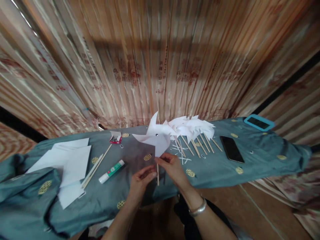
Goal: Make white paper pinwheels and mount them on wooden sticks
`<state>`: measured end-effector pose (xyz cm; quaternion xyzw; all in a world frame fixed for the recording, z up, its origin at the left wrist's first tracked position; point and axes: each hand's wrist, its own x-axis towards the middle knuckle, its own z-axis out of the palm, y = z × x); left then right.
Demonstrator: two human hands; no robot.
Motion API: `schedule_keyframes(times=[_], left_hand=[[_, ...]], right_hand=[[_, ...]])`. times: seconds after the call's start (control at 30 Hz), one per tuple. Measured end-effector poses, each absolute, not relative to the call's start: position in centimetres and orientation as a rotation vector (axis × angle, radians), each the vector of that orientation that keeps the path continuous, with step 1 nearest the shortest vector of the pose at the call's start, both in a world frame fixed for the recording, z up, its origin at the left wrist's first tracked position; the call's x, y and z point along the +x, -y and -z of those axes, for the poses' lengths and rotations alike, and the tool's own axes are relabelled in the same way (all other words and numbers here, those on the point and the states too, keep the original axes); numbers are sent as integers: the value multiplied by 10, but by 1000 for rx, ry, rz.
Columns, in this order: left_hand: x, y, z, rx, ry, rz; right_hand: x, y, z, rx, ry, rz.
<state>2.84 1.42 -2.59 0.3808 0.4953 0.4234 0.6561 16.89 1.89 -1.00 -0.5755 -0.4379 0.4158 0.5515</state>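
Note:
A white paper pinwheel (162,141) with a dark pin at its centre stands upright in front of me on a thin wooden stick (158,178). My right hand (172,166) pinches the stick just under the paper blades, thumb across it. Lower down, my left hand (143,178) has its thumb and fingers closed at the stick's left side. Behind and to the right, several finished-looking pinwheels (193,128) lie overlapping, their sticks pointing toward me. Thin white paper strips (181,153) are scattered beside those sticks.
On the left lie white paper sheets (76,163), loose sticks (97,168), a glue stick (111,171) and a small red box of pins (116,137). A phone (231,149) and a blue-framed digital clock (259,122) rest rightward on the green cloth (212,175). Curtains (160,66) hang behind.

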Motion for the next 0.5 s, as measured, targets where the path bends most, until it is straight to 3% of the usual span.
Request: schedule_keyframes(times=[0.5], left_hand=[[11, -12, 24, 916, -1109, -950]], right_hand=[[249, -79, 13, -1974, 1148, -801]])
